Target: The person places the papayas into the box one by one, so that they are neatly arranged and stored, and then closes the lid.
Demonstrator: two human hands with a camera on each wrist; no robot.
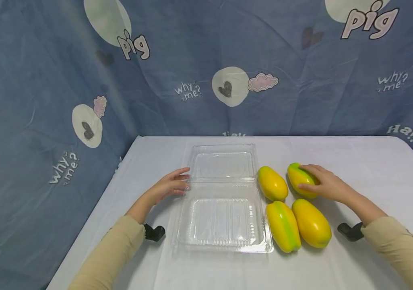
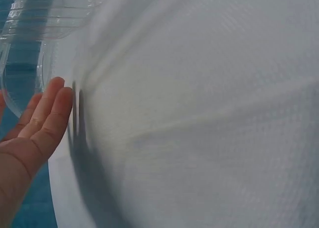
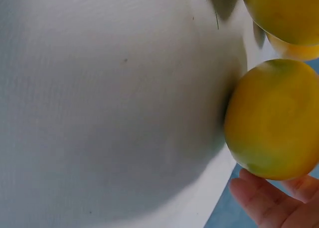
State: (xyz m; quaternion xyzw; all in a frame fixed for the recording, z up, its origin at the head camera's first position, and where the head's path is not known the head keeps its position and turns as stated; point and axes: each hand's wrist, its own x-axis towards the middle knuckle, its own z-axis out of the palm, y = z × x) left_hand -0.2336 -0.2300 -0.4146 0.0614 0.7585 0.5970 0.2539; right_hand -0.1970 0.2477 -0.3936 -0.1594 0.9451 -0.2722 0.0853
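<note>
A clear plastic clamshell box [image 1: 224, 244] lies unfolded in the middle of the table. My left hand [image 1: 168, 186] is beside its left edge, fingertips right at the hinge area, fingers loosely extended; the left wrist view shows the same hand [image 2: 37, 125] holding nothing. My right hand [image 1: 327, 183] grips the back right papaya [image 1: 295, 171], yellow with green, fingers over its top and thumb along its near side. In the right wrist view, fingertips touch the lower side of that papaya [image 3: 274, 118].
Beside the box's right edge lie three more papayas: one behind [image 1: 272, 184], one in front with a green stripe [image 1: 282, 227], and one at front right [image 1: 311, 223]. A white cloth covers the table [image 1: 373, 169]. Blue printed curtains [image 1: 177, 48] stand behind and at left.
</note>
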